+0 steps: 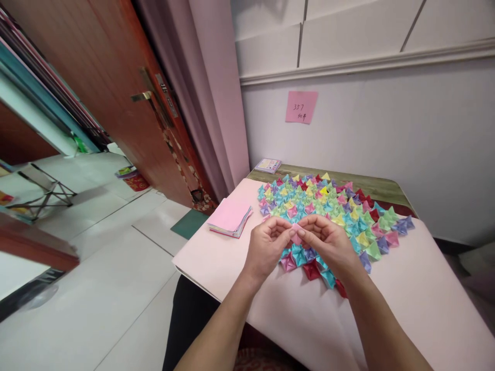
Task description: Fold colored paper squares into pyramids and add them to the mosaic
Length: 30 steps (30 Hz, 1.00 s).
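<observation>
Between my two hands is a small folded piece of pink paper (pixel 296 234), held up above the table. My left hand (pixel 268 242) pinches its left side between thumb and fingers. From the right, my right hand (pixel 325 239) pinches the other side, the thumbs almost meeting on the paper. Beneath and behind the hands lie many folded paper pieces (pixel 358 225) in green, blue, yellow, red, pink and purple, set close together in rows. The hands and forearms hide some of them.
A stack of square paper (pixel 230 215), pink on top, lies at the table's left. Small cards (pixel 268 165) sit at the back corner. A pink note (pixel 301 107) is on the wall. A wooden door (pixel 127 113) and curtain (pixel 220 93) stand left of the table (pixel 421 288).
</observation>
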Tool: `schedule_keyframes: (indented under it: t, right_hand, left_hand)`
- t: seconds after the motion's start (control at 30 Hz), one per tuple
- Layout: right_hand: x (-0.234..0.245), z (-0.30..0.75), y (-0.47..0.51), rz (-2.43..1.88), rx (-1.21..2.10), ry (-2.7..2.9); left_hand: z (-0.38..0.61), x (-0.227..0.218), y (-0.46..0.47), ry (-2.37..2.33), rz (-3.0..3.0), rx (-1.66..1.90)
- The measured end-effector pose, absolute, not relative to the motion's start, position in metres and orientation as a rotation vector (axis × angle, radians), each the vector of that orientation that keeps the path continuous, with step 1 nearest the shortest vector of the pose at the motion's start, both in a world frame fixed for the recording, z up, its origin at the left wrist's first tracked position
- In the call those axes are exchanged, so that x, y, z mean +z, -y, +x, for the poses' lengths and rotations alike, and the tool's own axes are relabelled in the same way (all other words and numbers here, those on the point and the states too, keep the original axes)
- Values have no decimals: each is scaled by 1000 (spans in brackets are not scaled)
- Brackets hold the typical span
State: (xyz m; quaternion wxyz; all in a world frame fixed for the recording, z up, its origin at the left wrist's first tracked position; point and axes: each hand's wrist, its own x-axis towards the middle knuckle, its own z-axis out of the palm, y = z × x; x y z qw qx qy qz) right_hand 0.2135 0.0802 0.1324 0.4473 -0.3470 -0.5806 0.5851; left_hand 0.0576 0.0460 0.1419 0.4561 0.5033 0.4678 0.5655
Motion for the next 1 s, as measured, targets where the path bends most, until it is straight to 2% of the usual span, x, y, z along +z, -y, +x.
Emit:
schedule_keyframes:
  t: [0.17,0.3,0.57,0.73,1.0]
  right_hand:
    - [129,206,-78,-860,1399,1365]
    - [127,202,-76,-853,1302,1313]
    - [133,212,-75,-792,1267,1441]
    - [136,219,-76,-785,1373,1440]
    - [137,223,-76,-752,1372,1432]
  left_hand:
    - [65,137,-47,-1101,994,1521]
    - [67,135,-45,-1065,904,1422]
    - [68,140,-43,-1118,960,1434]
    - [71,144,-38,-1154,985,1448]
    - [66,153,-34,-1026,1093,1362]
